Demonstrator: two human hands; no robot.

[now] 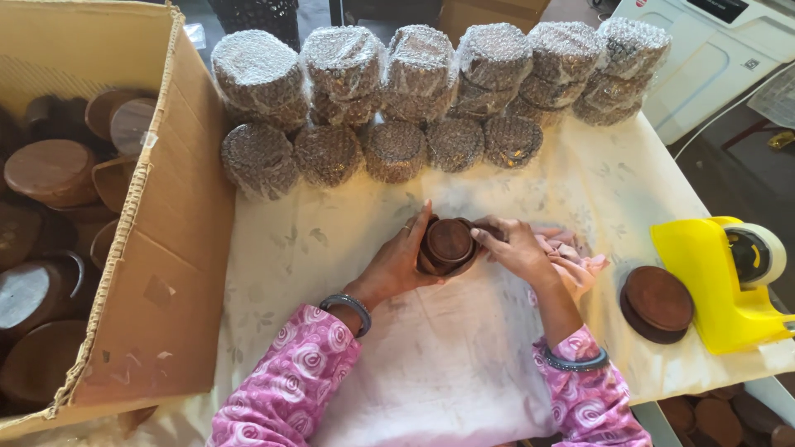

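A large cardboard box (157, 248) filled the left of the frame, holding dark wooden pieces that were partly cut off and shadowed. Across the top, bubble-wrapped bundles (431, 91) stood in rows on the cloth-covered tabletop (331, 240). At the right edge sat a yellow tape dispenser (720, 281), with a loose wooden lid (657, 302) just beside it. At centre, the left hand (396, 263) and right hand (517, 248) gripped a small round wooden container (448, 245) between them, fingers closed around its sides. The step appeared to be wiping or fitting the piece; a pink cloth (571, 257) lay under the right hand. Any next move would need a steady two-handed hold. The container's underside stayed hidden.
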